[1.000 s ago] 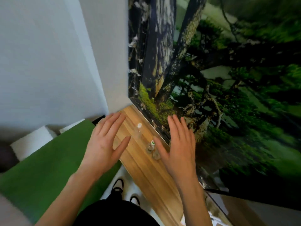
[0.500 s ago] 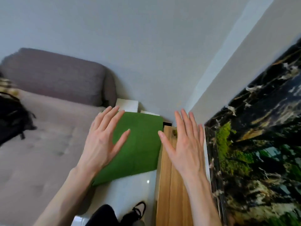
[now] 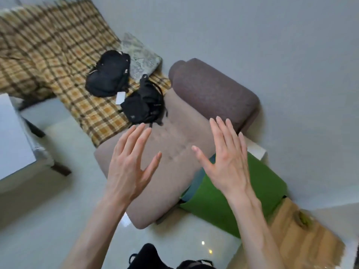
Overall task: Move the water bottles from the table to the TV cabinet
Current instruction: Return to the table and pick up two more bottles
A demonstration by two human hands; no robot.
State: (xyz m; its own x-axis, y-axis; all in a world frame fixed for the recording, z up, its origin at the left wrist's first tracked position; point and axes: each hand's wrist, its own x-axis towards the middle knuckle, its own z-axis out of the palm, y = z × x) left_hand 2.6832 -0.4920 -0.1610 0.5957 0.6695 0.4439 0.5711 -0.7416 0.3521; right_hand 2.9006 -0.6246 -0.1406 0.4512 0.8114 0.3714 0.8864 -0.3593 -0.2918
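left hand [image 3: 129,167]: fingers spread, holds nothing | right hand [image 3: 226,162]: fingers spread, holds nothing | both above sofa [image 3: 174,144] front edge | water bottles: not visible | wooden TV cabinet [image 3: 291,230]: lower right corner

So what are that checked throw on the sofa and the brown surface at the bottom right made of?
The checked throw looks like a soft woven fabric, perhaps wool or acrylic: matte, draped in folds, with a yellow and brown plaid pattern. The brown surface looks like wood or wood-look laminate: pale honey tone with long grain streaks and a smooth, slightly glossy face. Motion blur leaves real wood or veneer unsettled.
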